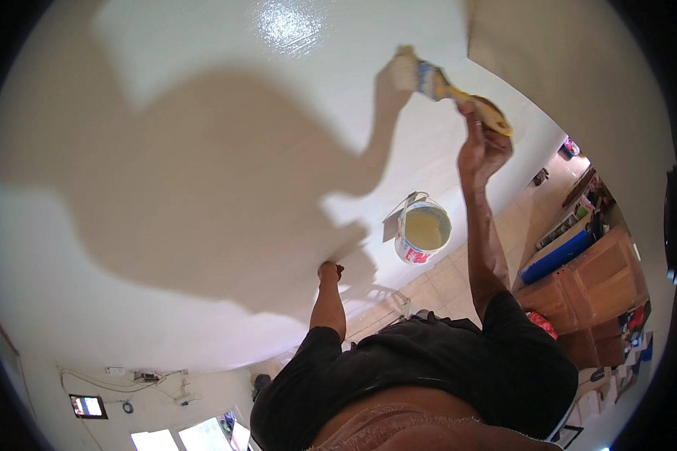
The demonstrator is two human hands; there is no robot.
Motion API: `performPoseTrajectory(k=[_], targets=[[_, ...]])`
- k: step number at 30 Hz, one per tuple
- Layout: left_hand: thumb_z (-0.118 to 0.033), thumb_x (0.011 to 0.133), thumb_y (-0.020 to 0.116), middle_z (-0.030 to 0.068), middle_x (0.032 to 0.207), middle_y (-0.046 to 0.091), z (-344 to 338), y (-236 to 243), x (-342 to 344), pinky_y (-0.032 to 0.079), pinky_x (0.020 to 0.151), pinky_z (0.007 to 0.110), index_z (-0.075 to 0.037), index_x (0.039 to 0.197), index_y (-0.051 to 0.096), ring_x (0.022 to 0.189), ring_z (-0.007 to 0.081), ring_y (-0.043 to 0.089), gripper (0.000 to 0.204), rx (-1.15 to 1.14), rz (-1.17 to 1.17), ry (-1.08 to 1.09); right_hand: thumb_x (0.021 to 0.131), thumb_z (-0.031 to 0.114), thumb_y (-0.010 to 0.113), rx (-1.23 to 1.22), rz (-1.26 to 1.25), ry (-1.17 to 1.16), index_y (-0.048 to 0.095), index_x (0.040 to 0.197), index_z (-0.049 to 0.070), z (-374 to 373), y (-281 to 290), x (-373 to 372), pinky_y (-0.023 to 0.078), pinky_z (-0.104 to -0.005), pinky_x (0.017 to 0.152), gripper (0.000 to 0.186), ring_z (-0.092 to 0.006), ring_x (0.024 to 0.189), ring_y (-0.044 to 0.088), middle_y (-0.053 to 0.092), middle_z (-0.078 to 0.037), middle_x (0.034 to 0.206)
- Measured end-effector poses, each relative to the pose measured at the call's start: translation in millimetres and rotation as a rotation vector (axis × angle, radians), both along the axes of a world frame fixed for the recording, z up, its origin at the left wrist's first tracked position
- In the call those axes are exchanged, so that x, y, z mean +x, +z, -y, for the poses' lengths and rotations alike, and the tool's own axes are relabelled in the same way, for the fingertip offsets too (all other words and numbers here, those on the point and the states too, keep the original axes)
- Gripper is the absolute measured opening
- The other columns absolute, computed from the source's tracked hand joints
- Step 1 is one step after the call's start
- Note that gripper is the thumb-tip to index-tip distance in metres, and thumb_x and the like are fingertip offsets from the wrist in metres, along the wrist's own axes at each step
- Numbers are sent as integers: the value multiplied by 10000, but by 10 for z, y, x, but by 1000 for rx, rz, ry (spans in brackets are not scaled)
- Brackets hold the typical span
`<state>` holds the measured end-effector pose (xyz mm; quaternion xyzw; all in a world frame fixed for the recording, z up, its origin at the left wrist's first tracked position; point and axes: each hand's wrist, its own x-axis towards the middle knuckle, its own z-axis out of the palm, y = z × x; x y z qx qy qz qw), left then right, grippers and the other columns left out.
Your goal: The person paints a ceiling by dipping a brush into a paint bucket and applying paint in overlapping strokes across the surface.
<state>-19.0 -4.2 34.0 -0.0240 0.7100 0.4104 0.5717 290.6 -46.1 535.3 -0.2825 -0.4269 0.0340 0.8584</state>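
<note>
A flat yellow-handled paintbrush (447,89), its bristles caked cream, is raised at the broad glossy white wall (165,45), gripped by the right hand's (483,154) fingers. Below is a round white plastic bucket (408,248) containing cream paint (425,230). Leftward, the left hand (329,271) is near the wall; I cannot tell whether its fingers hold anything.

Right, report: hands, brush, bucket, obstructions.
Right hand grips paintbrush, bristles at wall. Left hand curled, contents unseen. Bucket holds paint. Shadow beside bristles; no obstruction seen.
</note>
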Motion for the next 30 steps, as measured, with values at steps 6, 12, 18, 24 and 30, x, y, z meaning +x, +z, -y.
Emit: performPoseTrajectory(k=[6, 12, 18, 24, 30], targets=[[-207, 922, 445, 106, 594, 600, 24, -18, -13, 364, 322, 308, -59, 781, 549, 470, 234, 611, 229, 5, 40, -41, 828, -56, 654, 102, 202, -436, 662, 1001, -54, -89, 65, 205, 513, -258, 778, 173, -150, 875, 637, 684, -101, 975], [-184, 910, 453, 114, 619, 622, 25, -36, -36, 384, 339, 302, -57, 827, 543, 480, 246, 626, 176, 137, 35, -101, 765, 17, 715, -102, 590, -378, 673, 1025, 33, 454, 73, -977, 551, -290, 721, 264, -239, 821, 694, 691, -140, 947], [-217, 911, 442, 102, 623, 622, 52, 32, -82, 412, 375, 300, -71, 805, 541, 501, 237, 634, 206, 92, 30, -140, 735, -20, 722, 182, 482, 229, 647, 929, -13, 656, 112, -1472, 565, -285, 633, 208, -241, 778, 702, 691, -157, 924], [-230, 913, 424, 101, 594, 614, 101, 29, -104, 410, 376, 305, -59, 779, 546, 501, 227, 628, 250, 107, 19, -149, 781, -16, 696, 89, 278, -35, 675, 966, -15, 472, 206, -578, 532, -251, 718, 186, -145, 824, 669, 694, -124, 951], [-208, 919, 396, 113, 569, 595, 23, -12, -77, 390, 355, 292, -50, 773, 542, 453, 213, 587, 260, 114, 59, -226, 780, 13, 710, 80, 345, -719, 666, 948, -6, 9, 313, 590, 544, -274, 693, 174, -182, 760, 693, 707, -110, 899]])
